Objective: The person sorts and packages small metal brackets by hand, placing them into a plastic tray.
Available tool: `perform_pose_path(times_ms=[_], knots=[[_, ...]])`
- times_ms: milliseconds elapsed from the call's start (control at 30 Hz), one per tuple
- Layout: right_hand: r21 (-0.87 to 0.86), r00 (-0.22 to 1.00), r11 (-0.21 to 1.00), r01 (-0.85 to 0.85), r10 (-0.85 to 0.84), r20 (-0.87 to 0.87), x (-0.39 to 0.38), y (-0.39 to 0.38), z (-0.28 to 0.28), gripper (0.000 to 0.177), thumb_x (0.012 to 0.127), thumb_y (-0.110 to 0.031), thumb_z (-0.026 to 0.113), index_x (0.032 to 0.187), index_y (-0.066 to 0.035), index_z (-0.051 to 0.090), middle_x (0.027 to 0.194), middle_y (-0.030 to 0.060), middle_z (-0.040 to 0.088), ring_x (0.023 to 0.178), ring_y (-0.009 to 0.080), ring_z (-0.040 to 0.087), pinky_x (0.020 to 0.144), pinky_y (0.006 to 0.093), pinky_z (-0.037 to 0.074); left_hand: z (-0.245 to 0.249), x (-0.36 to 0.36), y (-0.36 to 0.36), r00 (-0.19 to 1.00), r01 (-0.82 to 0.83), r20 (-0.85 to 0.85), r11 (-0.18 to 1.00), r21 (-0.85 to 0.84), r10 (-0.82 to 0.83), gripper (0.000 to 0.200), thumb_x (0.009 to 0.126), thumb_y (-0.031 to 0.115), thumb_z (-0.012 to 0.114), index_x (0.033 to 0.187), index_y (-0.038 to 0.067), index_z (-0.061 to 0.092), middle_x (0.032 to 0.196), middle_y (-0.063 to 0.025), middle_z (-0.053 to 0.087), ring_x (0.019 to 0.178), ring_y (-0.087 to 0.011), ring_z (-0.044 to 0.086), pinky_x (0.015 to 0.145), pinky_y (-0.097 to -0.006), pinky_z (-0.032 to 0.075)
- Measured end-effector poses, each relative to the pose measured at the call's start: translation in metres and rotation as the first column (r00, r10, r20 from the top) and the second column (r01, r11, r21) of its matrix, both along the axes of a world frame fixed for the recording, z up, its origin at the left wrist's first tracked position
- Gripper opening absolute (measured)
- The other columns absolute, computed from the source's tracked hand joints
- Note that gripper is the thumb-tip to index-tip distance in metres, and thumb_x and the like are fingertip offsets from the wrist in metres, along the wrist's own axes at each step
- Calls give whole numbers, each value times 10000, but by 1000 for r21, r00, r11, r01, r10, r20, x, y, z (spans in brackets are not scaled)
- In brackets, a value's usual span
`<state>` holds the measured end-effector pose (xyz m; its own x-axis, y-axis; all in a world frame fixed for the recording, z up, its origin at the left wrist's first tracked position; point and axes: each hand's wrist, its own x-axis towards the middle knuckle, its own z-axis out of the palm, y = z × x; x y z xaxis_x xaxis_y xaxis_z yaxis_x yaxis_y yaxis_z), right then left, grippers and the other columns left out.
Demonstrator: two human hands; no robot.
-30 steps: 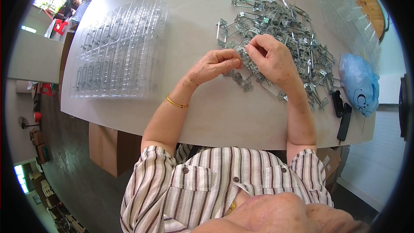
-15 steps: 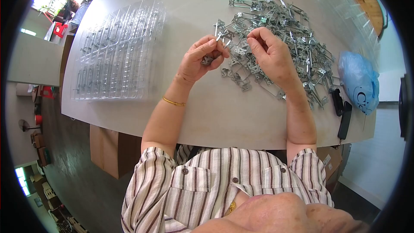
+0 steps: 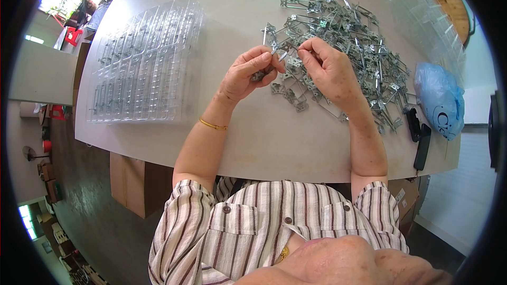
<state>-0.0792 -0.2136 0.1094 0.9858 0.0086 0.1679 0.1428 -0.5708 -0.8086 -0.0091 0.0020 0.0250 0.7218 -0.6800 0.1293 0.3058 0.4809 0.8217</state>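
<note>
My left hand (image 3: 248, 73) is closed around small metal brackets (image 3: 258, 76), whose ends stick out past the thumb and fingertips. Facing it, my right hand (image 3: 334, 74) pinches with thumb and forefinger at the near left side of the heap; what sits in the pinch is too small to make out. The tangled heap of silvery metal brackets (image 3: 364, 47), with thin rods and flat drilled plates, spreads behind and to the right of my right hand.
Clear plastic trays (image 3: 145, 68) with metal parts stand stacked on the table (image 3: 237, 148) at left. To the right lie a blue plastic bag (image 3: 441, 100) and a black object (image 3: 422, 146). More clear trays (image 3: 422, 16) rest at the back right. A cardboard box (image 3: 127, 182) sits below.
My right hand has come slightly down and to the left, closer to my left hand. My left hand has shifted a little, with the brackets still in it.
</note>
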Motion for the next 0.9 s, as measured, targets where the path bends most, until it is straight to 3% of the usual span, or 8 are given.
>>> perform_pose_path(times_ms=[400,567,667,900], knots=[[296,955,955,23,67,-288,0,2,12,237,1081,-230,589,1226,-45,615,752,8,650,621,70,594,568,254,493,2,-1,2,995,4,99,998,58,-10,279,1062,307,607,968,54,677,1018,-132,691,607,-91,470,523,-206,349],[525,914,851,-18,227,-336,11,-10,-3,293,1090,-273,588,1234,-18,609,765,-2,644,593,61,596,529,228,487,4,-3,1,989,22,144,997,79,-33,323,1063,330,610,951,34,675,1010,-142,682,620,-90,480,535,-207,358],[630,879,776,-36,324,-350,15,-16,-6,331,1092,-302,591,1230,-1,603,775,8,655,581,71,613,509,225,490,5,-1,5,987,87,129,994,62,-94,286,1063,320,625,1018,46,694,1019,-84,717,676,-76,515,566,-220,387],[785,805,619,-18,474,-356,22,-21,-13,308,1089,-312,591,1174,-16,607,752,31,680,561,97,651,493,241,519,2,0,6,983,99,143,990,102,-113,335,1051,360,642,1031,33,708,973,-68,718,677,-76,519,568,-226,392]])
